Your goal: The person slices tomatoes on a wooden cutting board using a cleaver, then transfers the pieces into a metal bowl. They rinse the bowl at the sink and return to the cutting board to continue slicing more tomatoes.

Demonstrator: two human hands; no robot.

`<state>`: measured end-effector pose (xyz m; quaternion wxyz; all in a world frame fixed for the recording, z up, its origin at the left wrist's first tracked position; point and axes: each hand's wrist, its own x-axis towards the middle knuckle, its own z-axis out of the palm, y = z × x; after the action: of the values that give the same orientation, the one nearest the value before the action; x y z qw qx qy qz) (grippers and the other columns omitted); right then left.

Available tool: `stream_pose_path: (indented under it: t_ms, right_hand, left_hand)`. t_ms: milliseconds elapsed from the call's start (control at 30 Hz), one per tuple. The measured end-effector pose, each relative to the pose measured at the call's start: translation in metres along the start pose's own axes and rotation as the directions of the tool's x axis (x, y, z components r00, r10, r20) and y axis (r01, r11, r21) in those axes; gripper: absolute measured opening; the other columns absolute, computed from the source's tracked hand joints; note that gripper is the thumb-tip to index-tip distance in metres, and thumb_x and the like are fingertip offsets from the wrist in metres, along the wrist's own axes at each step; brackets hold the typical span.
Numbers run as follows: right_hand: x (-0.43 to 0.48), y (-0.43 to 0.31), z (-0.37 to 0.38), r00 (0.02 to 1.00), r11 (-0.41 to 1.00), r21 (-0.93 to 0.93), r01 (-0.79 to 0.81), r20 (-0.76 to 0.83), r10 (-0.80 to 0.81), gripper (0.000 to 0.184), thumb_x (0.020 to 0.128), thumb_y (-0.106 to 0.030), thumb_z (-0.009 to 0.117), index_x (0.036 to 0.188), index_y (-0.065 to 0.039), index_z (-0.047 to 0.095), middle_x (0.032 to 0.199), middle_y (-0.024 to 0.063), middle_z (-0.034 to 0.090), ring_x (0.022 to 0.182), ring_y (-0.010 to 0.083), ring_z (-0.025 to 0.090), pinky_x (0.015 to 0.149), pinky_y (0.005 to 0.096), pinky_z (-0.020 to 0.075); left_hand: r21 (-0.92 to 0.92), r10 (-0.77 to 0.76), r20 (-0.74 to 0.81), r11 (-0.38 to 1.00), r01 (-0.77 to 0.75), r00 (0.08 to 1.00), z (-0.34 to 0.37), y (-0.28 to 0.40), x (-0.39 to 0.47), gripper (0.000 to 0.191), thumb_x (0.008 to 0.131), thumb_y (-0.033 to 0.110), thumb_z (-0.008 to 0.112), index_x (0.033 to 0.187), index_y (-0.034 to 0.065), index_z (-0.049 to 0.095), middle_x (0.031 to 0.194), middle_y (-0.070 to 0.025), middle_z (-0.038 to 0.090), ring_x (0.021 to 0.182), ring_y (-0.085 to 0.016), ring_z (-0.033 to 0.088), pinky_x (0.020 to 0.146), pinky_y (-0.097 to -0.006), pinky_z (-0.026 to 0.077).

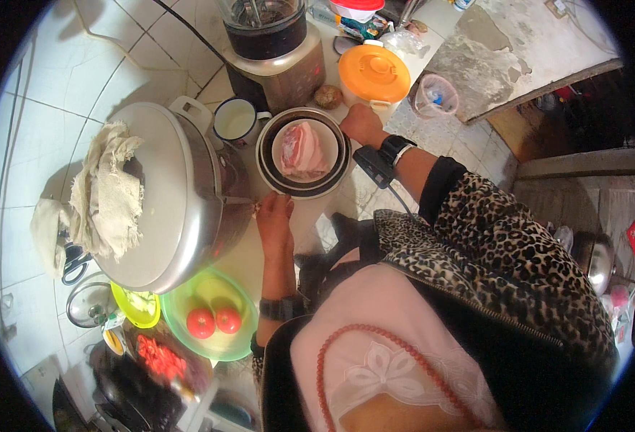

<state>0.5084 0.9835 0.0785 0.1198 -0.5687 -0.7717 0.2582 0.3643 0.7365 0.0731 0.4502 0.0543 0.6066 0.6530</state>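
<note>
In front of me stands a nested stack of round bowls (304, 194) with pale rims and a dark gap between them. A chunk of raw pork (304, 151) with pale fat lies in the innermost white bowl (330, 141). At the stack's right rim, my right hand (363, 125) has its fingers curled against the edge. My left hand (275, 218) grips the near left rim, fingertips partly hidden. Close by on the left is a large silver rice cooker (166, 194) with its lid down. Behind the stack is an enamel mug (235, 120).
A blender base (279, 70) and an orange-lidded container (374, 73) stand behind the bowls. A beige cloth (107, 200) lies on the cooker. Two tomatoes (201, 323) sit in a green basin (242, 302), near chopped red pieces (161, 356) on a board. Scissors (74, 264) are far left.
</note>
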Motion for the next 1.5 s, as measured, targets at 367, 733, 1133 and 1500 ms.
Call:
stream_pose_path:
  t_ms: [367, 733, 1133, 1500]
  right_hand:
    - [0.034, 0.047, 0.042, 0.932, 0.926, -0.167, 0.337, 0.199, -0.304, 0.039, 0.073, -0.033, 0.063, 0.078, 0.005, 0.071, 0.087, 0.03, 0.066, 0.09, 0.0429, 0.066, 0.083, 0.0461, 0.0528]
    - [-0.002, -0.007, -0.005, 0.986, 0.999, -0.044, 0.0, 0.168, 0.008, 0.036, 0.073, -0.03, 0.062, 0.087, 0.001, 0.073, 0.094, 0.0256, 0.069, 0.094, 0.0417, 0.067, 0.084, 0.0466, 0.0532]
    - [-0.019, -0.013, -0.006, 0.97, 0.985, -0.096, 0.145, 0.21, -0.122, 0.032, 0.077, -0.025, 0.058, 0.097, -0.002, 0.068, 0.096, 0.0224, 0.07, 0.094, 0.0404, 0.067, 0.082, 0.0497, 0.052]
    - [-0.055, -0.019, 0.002, 0.985, 0.988, -0.066, 0.141, 0.115, -0.132, 0.046, 0.076, -0.019, 0.059, 0.118, 0.0, 0.055, 0.091, 0.0267, 0.068, 0.089, 0.0434, 0.067, 0.08, 0.052, 0.053]
  left_hand:
    - [0.091, 0.012, 0.059, 0.996, -0.017, 0.998, -0.009, -0.002, 0.009, 0.038, 0.094, 0.015, 0.06, 0.126, -0.0033, 0.054, 0.117, -0.0086, 0.06, 0.107, -0.018, 0.059, 0.09, -0.0331, 0.047]
    - [0.247, 0.045, -0.008, 0.968, -0.041, 0.999, -0.017, -0.017, 0.02, 0.042, 0.093, 0.023, 0.062, 0.13, 0.004, 0.053, 0.121, -0.005, 0.058, 0.106, -0.016, 0.054, 0.087, -0.0342, 0.044]
    - [0.099, 0.04, -0.018, 0.994, -0.038, 0.999, -0.021, -0.029, 0.019, 0.029, 0.097, 0.016, 0.056, 0.123, 0.0043, 0.049, 0.124, -0.0083, 0.057, 0.103, -0.022, 0.062, 0.085, -0.0374, 0.054]
    - [0.069, 0.069, -0.081, 0.996, -0.064, 0.994, -0.047, -0.055, 0.003, 0.036, 0.09, 0.001, 0.061, 0.122, 0.0054, 0.044, 0.113, -0.0109, 0.057, 0.095, -0.024, 0.063, 0.078, -0.037, 0.059]
